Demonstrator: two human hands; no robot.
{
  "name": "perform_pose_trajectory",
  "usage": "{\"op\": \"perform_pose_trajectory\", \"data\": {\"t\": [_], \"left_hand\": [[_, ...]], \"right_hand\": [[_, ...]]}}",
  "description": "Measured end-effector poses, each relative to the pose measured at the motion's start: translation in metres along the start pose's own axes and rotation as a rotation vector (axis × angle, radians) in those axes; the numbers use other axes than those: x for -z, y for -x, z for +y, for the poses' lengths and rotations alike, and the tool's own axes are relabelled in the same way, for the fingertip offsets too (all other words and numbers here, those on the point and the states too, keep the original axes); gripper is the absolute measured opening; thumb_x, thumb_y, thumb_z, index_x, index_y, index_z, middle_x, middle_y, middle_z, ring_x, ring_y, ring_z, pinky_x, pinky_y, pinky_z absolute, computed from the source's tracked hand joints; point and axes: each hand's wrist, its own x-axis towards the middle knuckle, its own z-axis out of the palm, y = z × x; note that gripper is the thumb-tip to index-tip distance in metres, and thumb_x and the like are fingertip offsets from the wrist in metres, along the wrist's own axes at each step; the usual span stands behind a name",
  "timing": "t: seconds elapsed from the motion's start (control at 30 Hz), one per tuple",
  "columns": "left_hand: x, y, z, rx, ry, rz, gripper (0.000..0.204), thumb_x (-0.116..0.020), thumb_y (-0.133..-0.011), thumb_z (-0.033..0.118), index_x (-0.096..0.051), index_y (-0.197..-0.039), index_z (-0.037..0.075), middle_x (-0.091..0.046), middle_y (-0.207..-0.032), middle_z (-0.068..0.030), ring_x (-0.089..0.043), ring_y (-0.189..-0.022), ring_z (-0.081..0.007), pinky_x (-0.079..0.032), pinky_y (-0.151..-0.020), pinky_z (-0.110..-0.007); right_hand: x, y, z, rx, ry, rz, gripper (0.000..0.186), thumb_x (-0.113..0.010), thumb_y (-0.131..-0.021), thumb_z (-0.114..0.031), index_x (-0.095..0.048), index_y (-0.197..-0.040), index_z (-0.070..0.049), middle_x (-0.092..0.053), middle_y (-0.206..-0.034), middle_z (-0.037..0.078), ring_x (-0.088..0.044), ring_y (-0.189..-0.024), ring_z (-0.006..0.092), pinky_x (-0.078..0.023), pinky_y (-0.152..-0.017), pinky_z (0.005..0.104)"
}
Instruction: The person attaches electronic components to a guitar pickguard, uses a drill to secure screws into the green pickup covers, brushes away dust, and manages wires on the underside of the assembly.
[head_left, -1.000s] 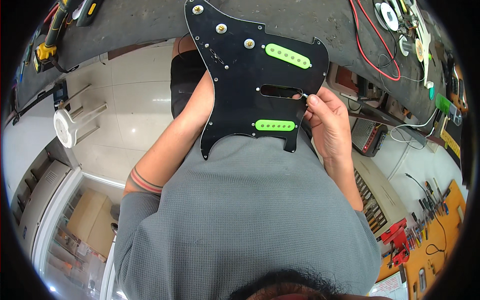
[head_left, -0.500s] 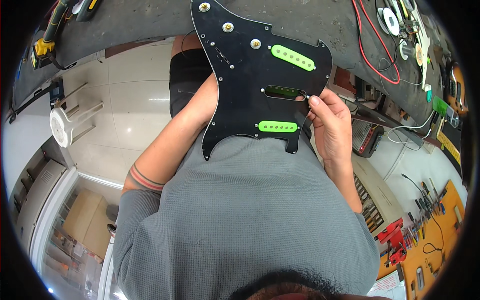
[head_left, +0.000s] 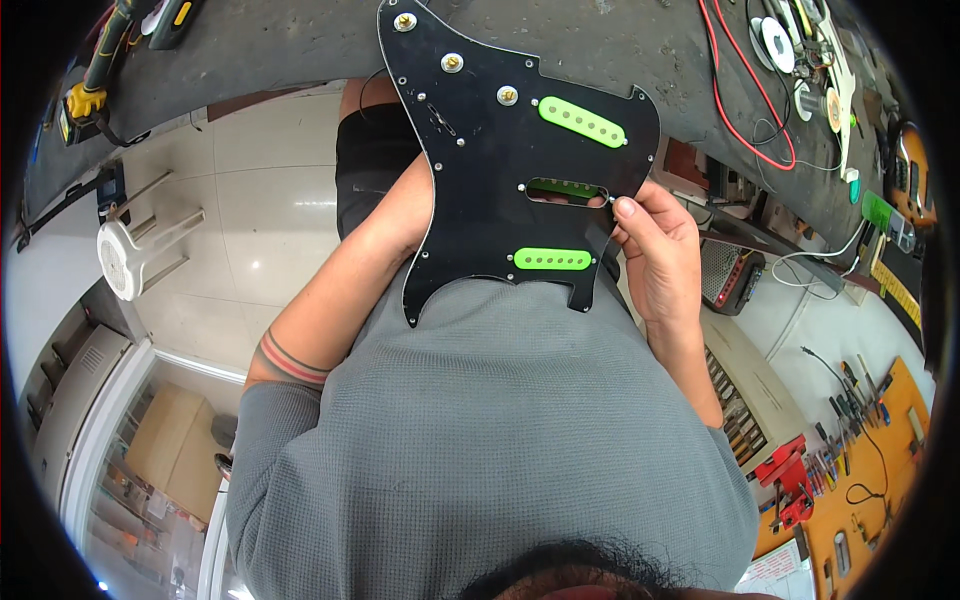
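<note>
A black guitar pickguard (head_left: 480, 190) is tilted in front of my chest, its upper part over the workbench edge. Two lime-green pickups (head_left: 582, 121) (head_left: 552, 259) sit in its outer slots. Behind the open middle slot, a third green pickup (head_left: 565, 187) shows, set back, with a bit of fingertip below it. My left forearm (head_left: 350, 260) reaches behind the pickguard, which hides nearly all of that hand. At the slot's right end, my right hand (head_left: 660, 235) is closed, thumb and fingertips pinching a small screw (head_left: 612, 200).
The dark workbench (head_left: 300, 60) carries a red cable (head_left: 735, 115), solder spools (head_left: 775, 42) and a yellow-black power tool (head_left: 88, 100). A white stool (head_left: 122, 260) stands on the left. Hand tools hang on a wooden board (head_left: 900, 430) at right, near a small amplifier (head_left: 730, 275).
The pickguard has shifted slightly left and down in view. The third pickup shows a little higher behind the middle slot. My right hand keeps its pinch at the slot's end.
</note>
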Motion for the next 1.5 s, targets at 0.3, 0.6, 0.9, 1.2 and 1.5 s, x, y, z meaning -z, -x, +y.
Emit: {"op": "perform_pose_trajectory", "data": {"t": [0.3, 0.6, 0.9, 1.2, 1.5], "left_hand": [[0.005, 0.001, 0.004, 0.100, 0.170, 0.028, 0.045, -0.070, -0.103, 0.012, -0.060, -0.144, -0.005, -0.070, -0.134, -0.0121, -0.070, -0.116, -0.0189, -0.061, -0.097, -0.036], [0.008, 0.002, -0.002, 0.198, 0.341, 0.087, 0.047, -0.075, -0.098, 0.005, -0.063, -0.142, -0.005, -0.071, -0.133, -0.0117, -0.070, -0.115, -0.0183, -0.062, -0.095, -0.035], [0.007, -0.002, -0.006, 0.200, 0.410, 0.103, 0.047, -0.074, -0.100, 0.007, -0.062, -0.144, -0.004, -0.072, -0.132, -0.0120, -0.072, -0.112, -0.0174, -0.064, -0.092, -0.035], [0.007, -0.004, -0.002, 0.185, 0.334, 0.092, 0.045, -0.071, -0.102, 0.007, -0.061, -0.144, -0.004, -0.071, -0.133, -0.0129, -0.072, -0.113, -0.0199, -0.064, -0.093, -0.036], [0.009, -0.006, -0.009, 0.179, 0.399, 0.065, 0.042, -0.069, -0.104, 0.008, -0.062, -0.143, -0.005, -0.071, -0.132, -0.0132, -0.072, -0.113, -0.0202, -0.064, -0.093, -0.037]], "right_hand": [[-0.003, 0.003, -0.003, 0.033, 0.089, 0.021, 0.015, -0.073, -0.102, -0.012, -0.073, -0.114, -0.002, -0.079, -0.106, 0.007, -0.066, -0.088, 0.0065, -0.052, -0.081, 0.0230], [-0.007, 0.005, 0.000, 0.116, 0.146, 0.074, 0.022, -0.077, -0.101, -0.009, -0.070, -0.118, 0.002, -0.075, -0.108, 0.007, -0.067, -0.091, 0.0098, -0.055, -0.082, 0.0277], [-0.009, 0.001, -0.016, 0.990, 1.175, 0.083, 0.033, -0.084, -0.077, 0.002, -0.073, -0.106, -0.008, -0.068, -0.099, 0.006, -0.065, -0.089, 0.0272, -0.049, -0.080, 0.0393], [-0.003, -0.005, -0.034, 1.116, 1.307, -0.078, 0.032, -0.081, -0.077, 0.005, -0.069, -0.104, -0.006, -0.068, -0.096, 0.006, -0.066, -0.087, 0.0267, -0.050, -0.082, 0.0411], [0.000, -0.008, -0.047, 1.075, 1.431, -0.177, 0.028, -0.084, -0.079, -0.004, -0.066, -0.101, -0.007, -0.068, -0.097, 0.006, -0.065, -0.091, 0.0278, -0.050, -0.085, 0.0433]]}}
